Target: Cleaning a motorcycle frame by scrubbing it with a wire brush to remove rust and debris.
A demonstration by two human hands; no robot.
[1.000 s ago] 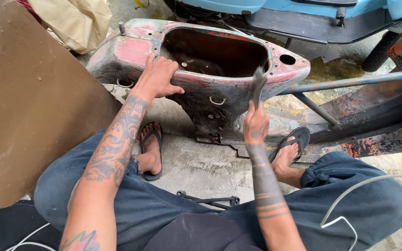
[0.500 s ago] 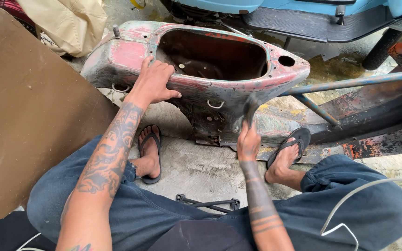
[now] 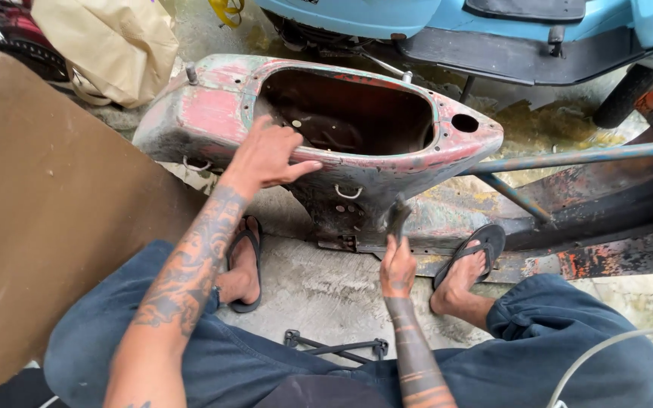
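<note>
An old scooter body shell [image 3: 213, 113], with worn red and green paint, lies on the concrete in front of me, its open hollow facing up. My left hand [image 3: 266, 155] rests flat on the shell's near rim, fingers spread. My right hand [image 3: 397, 266] grips a dark flat tool [image 3: 398, 215] whose upper end is pressed against the lower front of the shell, just under a small metal ring [image 3: 348, 193]. I am sitting with my knees apart and both feet in black sandals.
A large brown board [image 3: 47, 227] stands on the left. A light blue scooter [image 3: 447, 23] is behind the shell, a tan bag [image 3: 115, 45] at the back left. A rusty frame with a blue-grey bar [image 3: 568, 159] runs right. A small black metal bracket [image 3: 334, 346] lies between my legs.
My right hand has moved down and left with the tool, from beside the shell's rim to its lower front. My left hand stays on the rim.
</note>
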